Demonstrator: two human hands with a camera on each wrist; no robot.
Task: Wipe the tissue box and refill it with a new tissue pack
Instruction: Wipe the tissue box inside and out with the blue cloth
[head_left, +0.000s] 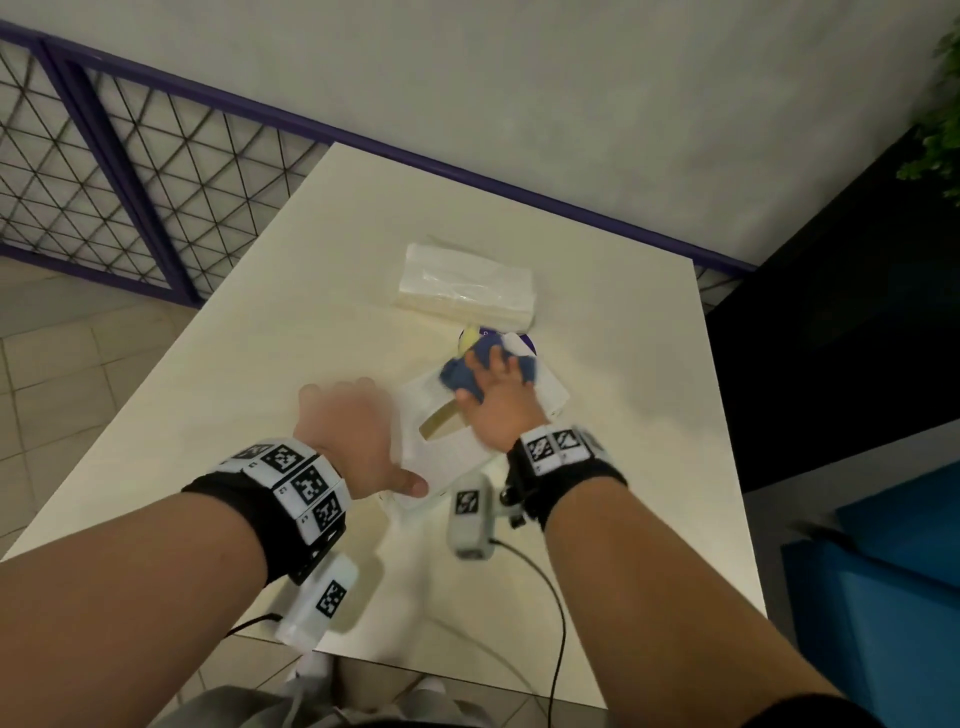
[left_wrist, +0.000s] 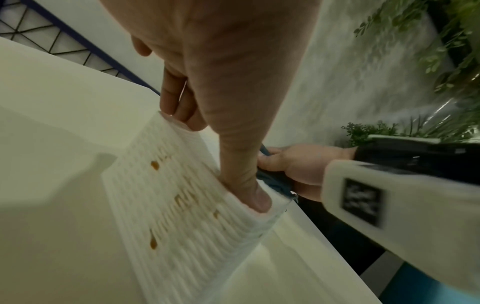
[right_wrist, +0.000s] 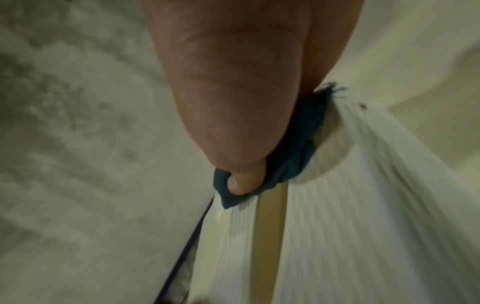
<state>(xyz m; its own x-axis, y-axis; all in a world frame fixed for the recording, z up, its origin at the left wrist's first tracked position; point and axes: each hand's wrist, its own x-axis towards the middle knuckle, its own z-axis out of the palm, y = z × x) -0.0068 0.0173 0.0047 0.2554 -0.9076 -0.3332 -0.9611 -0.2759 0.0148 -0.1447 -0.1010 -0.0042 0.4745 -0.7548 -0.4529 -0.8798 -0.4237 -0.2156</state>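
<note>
A: Where is the work happening right now?

B: Just right of the middle of the head view. The tissue box, white and ribbed, is lying on the table, and the right hand is pressing a bunched blue cloth onto its top, near the far end. In the right wrist view the thumb is curling into the cloth, so that hand is gripping the cloth.

A: And the other hand?

B: The left hand is bracing the box along its left side. In the left wrist view the thumb is pressing on the near top corner and the fingers are hooking the far corner. So it is clamped on the box, holding it steady.

A: What makes this wipe go well?

B: I would judge that long strokes along the ribs, not across them, are the way to clear the grooves. There are brownish spots on the side face at the lower middle of the left wrist view; that face probably needs a pass too, though the blur makes it hard to say whether they are stains or markings. Keeping the cloth from snagging in the slot matters as well.

A: And the refill?

B: The new tissue pack is waiting on the table just above the box in the head view, untouched.
</note>
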